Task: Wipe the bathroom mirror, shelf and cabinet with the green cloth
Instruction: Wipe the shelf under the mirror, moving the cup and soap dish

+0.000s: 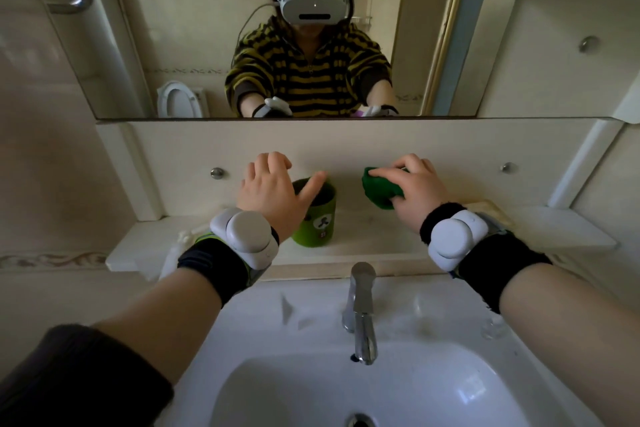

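Right hand [415,188] grips 1 green cloth [378,188]; left hand [273,191] over 1 cup [317,224].

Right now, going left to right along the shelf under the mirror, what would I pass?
metal stud → left hand → green cup → green cloth → right hand gripping it → second metal stud

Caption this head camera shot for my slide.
Right hand grips the cloth above the shelf; the open left hand is over the cup, below the mirror.
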Demonstrator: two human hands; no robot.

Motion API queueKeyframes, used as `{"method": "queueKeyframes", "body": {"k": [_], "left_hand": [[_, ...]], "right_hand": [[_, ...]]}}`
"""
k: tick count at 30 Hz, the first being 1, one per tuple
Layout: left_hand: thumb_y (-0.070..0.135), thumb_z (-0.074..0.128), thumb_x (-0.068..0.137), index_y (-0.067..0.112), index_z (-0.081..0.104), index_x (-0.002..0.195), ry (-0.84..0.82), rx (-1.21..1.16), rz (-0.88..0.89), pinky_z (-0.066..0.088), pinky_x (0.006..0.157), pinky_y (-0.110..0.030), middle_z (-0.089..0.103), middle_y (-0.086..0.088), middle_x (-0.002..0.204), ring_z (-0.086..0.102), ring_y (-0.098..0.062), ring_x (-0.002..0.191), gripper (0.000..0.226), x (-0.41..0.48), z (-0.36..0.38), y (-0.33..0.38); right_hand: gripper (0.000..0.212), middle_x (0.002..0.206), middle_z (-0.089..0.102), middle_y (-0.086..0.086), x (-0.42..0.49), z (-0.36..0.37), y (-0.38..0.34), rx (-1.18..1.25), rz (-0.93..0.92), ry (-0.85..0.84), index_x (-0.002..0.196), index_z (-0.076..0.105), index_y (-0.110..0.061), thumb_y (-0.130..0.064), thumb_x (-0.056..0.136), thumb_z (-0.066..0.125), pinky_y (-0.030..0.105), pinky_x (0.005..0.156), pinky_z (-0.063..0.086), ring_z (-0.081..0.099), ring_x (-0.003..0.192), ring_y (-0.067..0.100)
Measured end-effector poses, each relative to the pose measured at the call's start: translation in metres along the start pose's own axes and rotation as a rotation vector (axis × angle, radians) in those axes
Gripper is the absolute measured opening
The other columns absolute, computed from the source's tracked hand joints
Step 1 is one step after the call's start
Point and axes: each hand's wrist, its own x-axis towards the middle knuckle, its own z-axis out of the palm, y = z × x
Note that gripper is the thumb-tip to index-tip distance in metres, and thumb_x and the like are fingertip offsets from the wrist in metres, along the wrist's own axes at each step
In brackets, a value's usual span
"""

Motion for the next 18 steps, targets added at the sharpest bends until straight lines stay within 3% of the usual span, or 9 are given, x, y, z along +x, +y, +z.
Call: {"method": "queueKeyframes", "body": {"k": [10,18], "left_hand": [[0.038,0.043,0.094,0.011,0.049,0.115,0.011,0.086,-0.118,0.034,0.09,-0.038,0.048,-0.014,0.122,0.041,-0.033,0.109,0.035,0.004,-0.045,-0.076],[0.034,0.048,0.093,0.015,0.044,0.127,-0.092,0.16,-0.106,0.031,0.098,-0.037,0.041,-0.011,0.132,0.036,-0.033,0.121,0.039,0.003,-0.063,-0.11]], "right_hand": [[0.055,0.118,0.044,0.009,0.024,-0.009,-0.072,0.03,-0.129,0.068,0.125,0.056,-0.023,0.007,0.08,0.048,0.032,0.095,0.031,0.033,0.112,0.027],[0.054,0.125,0.042,0.007,0.045,0.003,-0.145,0.078,-0.184,0.112,0.126,0.056,-0.024,0.005,0.08,0.049,0.036,0.101,0.033,0.033,0.116,0.026]]}}
